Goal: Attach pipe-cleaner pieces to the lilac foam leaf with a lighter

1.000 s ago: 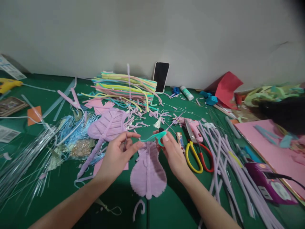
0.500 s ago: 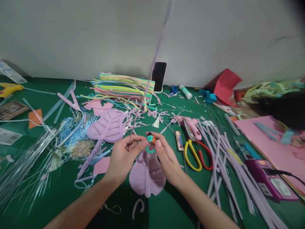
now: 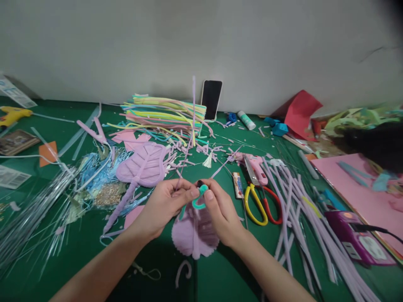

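Observation:
Both hands meet at the middle of the desk around a small curled teal pipe cleaner [image 3: 199, 206]. My left hand [image 3: 166, 205] is closed, thumb and forefinger pinching the curl's left side. My right hand [image 3: 224, 212] is closed on its right side. A tiny black piece [image 3: 200, 183] shows between the fingertips; how it is attached I cannot tell. A long lavender pipe cleaner [image 3: 193, 102] rises from behind my left fingers. Just below the hands is a lavender fan-shaped piece [image 3: 195, 239], its upper part partly covered. To the left lies a lavender leaf-shaped fan [image 3: 145, 165] with a wrapped handle.
Scissors [image 3: 256, 205], a pink glue gun [image 3: 256, 167] and loose lavender pipe cleaners [image 3: 302, 218] lie right. Behind are a multicoloured pipe cleaner bundle [image 3: 163, 111] and a phone [image 3: 210, 100]. Blue tassels [image 3: 91, 172] and silvery strips [image 3: 37, 218] are left.
The teal curl has turned and its loop shows larger, with a tail now hanging by my left fingers. The orange bit is out of sight. The lavender pipe cleaner's tip has dropped into view.

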Demonstrator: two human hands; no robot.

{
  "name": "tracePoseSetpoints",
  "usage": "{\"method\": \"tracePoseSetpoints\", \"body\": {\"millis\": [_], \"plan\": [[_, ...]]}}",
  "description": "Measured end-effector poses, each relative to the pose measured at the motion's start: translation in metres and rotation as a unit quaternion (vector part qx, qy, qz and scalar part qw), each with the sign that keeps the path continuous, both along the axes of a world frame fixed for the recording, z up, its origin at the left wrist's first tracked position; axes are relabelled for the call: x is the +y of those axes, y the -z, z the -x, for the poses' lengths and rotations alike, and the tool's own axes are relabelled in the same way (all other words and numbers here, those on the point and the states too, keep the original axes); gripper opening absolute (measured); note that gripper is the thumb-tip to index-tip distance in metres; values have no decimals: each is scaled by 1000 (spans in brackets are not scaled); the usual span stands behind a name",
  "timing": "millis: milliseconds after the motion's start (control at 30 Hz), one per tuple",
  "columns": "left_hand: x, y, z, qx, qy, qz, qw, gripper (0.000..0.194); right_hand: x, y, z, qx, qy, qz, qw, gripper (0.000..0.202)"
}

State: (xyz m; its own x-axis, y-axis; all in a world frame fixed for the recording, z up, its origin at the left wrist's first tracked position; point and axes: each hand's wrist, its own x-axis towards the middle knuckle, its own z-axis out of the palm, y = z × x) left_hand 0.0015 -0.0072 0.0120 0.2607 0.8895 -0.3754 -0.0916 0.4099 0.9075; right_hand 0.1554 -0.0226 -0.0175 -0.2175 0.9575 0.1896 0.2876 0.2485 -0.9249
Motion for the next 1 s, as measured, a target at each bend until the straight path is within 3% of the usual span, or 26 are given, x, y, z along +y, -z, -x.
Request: {"method": "tracePoseSetpoints", "body": {"millis": [300, 567, 1000], "plan": [[1, 1, 2, -38, 39, 21, 998, 27, -1, 1, 3, -18, -1, -27, 999, 23], [-1, 3, -3, -31, 43, 31, 998, 34, -2, 8, 6, -18, 28, -31, 999, 32], [-2, 5, -9, 56, 38, -21, 997, 32, 3, 10, 9, -29, 81, -6, 996, 37]]}}
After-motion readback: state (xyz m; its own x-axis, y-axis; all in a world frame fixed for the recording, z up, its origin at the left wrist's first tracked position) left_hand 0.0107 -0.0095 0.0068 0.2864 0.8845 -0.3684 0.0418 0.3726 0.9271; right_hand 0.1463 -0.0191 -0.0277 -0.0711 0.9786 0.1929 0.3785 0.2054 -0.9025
